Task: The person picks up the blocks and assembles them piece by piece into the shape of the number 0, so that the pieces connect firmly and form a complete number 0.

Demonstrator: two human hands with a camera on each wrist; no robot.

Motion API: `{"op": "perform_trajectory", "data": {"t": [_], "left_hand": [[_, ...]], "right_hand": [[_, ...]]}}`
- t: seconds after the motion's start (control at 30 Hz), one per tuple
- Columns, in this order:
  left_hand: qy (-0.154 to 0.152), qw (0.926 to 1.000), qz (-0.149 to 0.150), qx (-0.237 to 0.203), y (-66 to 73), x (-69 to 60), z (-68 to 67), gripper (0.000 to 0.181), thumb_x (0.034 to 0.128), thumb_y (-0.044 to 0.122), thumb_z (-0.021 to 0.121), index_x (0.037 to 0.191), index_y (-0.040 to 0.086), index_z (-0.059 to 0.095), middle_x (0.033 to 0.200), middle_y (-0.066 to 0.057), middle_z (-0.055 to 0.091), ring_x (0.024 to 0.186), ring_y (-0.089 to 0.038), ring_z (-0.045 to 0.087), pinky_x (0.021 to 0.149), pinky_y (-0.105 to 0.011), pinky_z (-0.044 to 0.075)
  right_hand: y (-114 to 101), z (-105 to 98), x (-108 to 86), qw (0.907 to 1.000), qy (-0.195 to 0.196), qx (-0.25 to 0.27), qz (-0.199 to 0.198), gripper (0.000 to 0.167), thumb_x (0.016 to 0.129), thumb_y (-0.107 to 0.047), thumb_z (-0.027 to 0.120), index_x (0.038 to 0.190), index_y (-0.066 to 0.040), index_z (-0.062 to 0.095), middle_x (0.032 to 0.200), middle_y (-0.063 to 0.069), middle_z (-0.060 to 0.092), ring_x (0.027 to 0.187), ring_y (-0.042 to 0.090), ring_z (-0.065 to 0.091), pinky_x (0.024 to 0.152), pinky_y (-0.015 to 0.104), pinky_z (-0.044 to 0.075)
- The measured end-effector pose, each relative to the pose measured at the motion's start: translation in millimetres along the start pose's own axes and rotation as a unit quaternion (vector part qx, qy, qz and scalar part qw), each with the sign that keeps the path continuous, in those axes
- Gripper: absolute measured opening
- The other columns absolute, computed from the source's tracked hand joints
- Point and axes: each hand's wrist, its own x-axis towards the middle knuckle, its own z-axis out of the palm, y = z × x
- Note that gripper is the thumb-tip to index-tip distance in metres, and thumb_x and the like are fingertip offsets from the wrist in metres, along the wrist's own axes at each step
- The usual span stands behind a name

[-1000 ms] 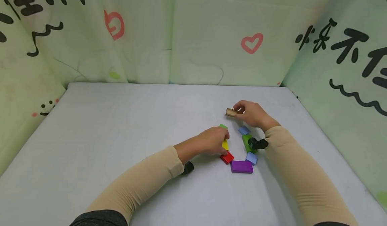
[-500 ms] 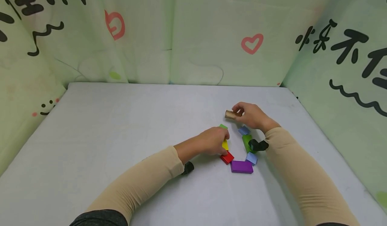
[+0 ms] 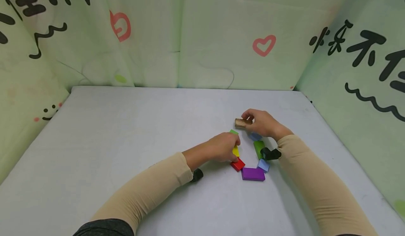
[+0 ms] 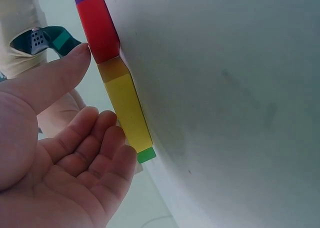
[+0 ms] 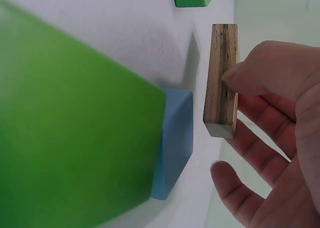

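My right hand (image 3: 263, 123) pinches a bare wooden block (image 5: 221, 80) between thumb and fingers. The block is lifted off the white table, beyond the ring of coloured blocks. Close by in the right wrist view are a blue block (image 5: 176, 138) and a large green block (image 5: 75, 128). My left hand (image 3: 221, 147) lies along the ring's left side, fingers loosely bent. Its thumb is at the red block (image 4: 99, 30) and its fingertips are at the yellow block (image 4: 128, 110). A small green block (image 4: 146, 155) shows past the yellow one.
A purple block (image 3: 253, 174) closes the near side of the ring, with a light blue block (image 3: 263, 165) at its right corner. The white table (image 3: 142, 123) extends left. Printed green curtains (image 3: 215, 35) hang behind and at the sides.
My right hand has come slightly nearer and to the left with the wooden block, now partly covering the far blue block. The left hand stays in place.
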Motion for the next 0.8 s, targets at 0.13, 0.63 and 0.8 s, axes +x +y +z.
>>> {"op": "perform_trajectory", "data": {"t": [0.13,0.63,0.8], "left_hand": [[-0.002,1.0,-0.008,-0.005,0.9,-0.5,-0.3,0.05,0.0873,0.027,0.08,0.128,0.007,0.06,0.109,-0.001,0.06,0.094,-0.011,0.052,0.078,-0.019,0.046],[-0.004,0.9999,-0.008,-0.005,1.1,-0.8,-0.7,0.05,0.0875,0.026,0.08,0.129,0.007,0.059,0.108,0.0,0.06,0.093,-0.011,0.052,0.078,-0.018,0.046],[-0.003,1.0,-0.006,-0.002,0.6,-0.1,-0.4,0.05,0.0874,0.027,0.08,0.129,0.007,0.06,0.109,0.0,0.06,0.093,-0.011,0.052,0.078,-0.018,0.046]], "right_hand": [[-0.6,0.7,-1.1,1.0,-0.003,0.003,0.001,0.032,0.092,-0.009,0.064,0.122,0.0,0.06,0.113,0.019,0.063,0.104,0.034,0.056,0.094,0.051,0.045],[-0.3,3.1,-1.8,0.9998,-0.013,-0.006,-0.017,0.031,0.089,-0.005,0.061,0.12,0.0,0.062,0.111,0.017,0.065,0.102,0.033,0.057,0.093,0.049,0.045],[-2.3,4.0,-2.2,0.9997,-0.023,-0.006,-0.01,0.032,0.089,-0.006,0.062,0.121,-0.001,0.061,0.113,0.017,0.063,0.103,0.033,0.056,0.092,0.05,0.046]]}}
